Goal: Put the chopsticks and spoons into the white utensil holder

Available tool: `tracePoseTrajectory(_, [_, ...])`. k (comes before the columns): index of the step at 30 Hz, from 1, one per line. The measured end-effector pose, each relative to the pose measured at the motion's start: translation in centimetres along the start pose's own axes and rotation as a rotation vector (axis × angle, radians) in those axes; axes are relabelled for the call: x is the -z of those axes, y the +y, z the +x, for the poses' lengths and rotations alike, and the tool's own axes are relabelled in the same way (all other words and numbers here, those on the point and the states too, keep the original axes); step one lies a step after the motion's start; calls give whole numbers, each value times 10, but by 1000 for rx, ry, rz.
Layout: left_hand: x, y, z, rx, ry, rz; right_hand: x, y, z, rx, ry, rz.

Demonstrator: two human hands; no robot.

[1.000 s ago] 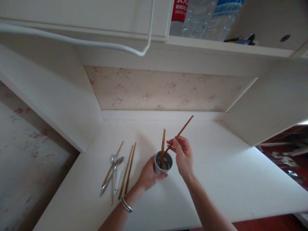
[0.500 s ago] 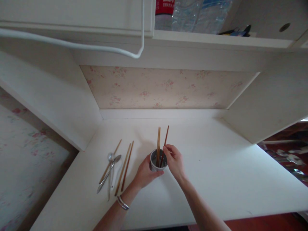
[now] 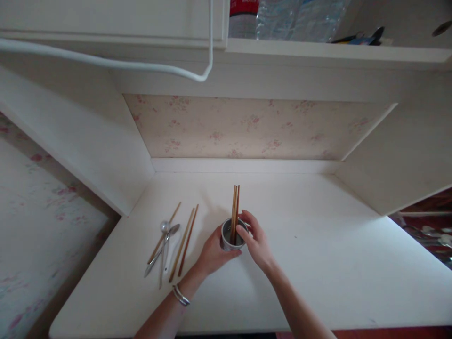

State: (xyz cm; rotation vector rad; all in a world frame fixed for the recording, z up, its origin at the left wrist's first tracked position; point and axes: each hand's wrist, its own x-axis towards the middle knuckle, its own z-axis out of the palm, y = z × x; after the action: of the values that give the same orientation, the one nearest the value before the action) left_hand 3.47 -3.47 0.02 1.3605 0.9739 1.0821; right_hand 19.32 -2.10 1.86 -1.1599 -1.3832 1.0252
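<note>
My left hand (image 3: pixel 214 253) is wrapped round the side of a grey metal cup (image 3: pixel 223 240), thumb along its near side. Several wooden chopsticks (image 3: pixel 235 205) stand in the cup, bunched close together. At the cup's right rim is my right hand (image 3: pixel 257 240), with thumb and fingers apart beside the chopsticks. Its thumb tip reaches over the rim and appears to touch a reddish-brown chopstick. Left of the cup, a light chopstick (image 3: pixel 181 245) and a darker chopstick (image 3: pixel 188 240) lie side by side on the white desk (image 3: pixel 300 273).
Further left, metal spoons (image 3: pixel 165 227), a white-handled utensil (image 3: pixel 172 256) and another chopstick (image 3: pixel 175 212) lie crossed. A white cable (image 3: pixel 158 69) hangs above the desk. Overhead, a shelf (image 3: pixel 318 49) holds plastic bottles. Side panels (image 3: pixel 395 155) bound the desk.
The reddish chopstick that my right hand pinched has moved left against the others in the cup. My right fingers have spread apart. My left hand stays on the cup.
</note>
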Motion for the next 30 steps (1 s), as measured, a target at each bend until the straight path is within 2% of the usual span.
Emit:
tracePoseTrajectory(4, [-2,8,-1,-19,18,52,1,14,-20,-19,-122,78])
tracePoseTrajectory(10, [-1,1,1,-66,37,126,-18,26,-28,-8,-61,119])
tracePoseTrajectory(14, [12,6,-13,-143,37,326,-21,31,-30,3,-9,37])
tracePoseTrajectory(18, [54,18,-45,-53,104,590,-20,38,-31,-16,-17,26])
tracePoseTrajectory(19, [69,20,-54,-25,158,639,-20,39,-31,-27,-15,29])
tracePoseTrajectory(23, [137,20,-78,115,504,819,-20,42,-31,-46,-1,28])
tracePoseTrajectory(24, [152,19,-82,152,550,871,-20,43,-30,-42,0,26])
tracePoseTrajectory(27, [185,13,-85,295,475,1058,-20,45,-30,-20,-7,22])
tracePoseTrajectory(30, [195,9,-79,370,356,1174,-20,47,-31,-7,-10,10])
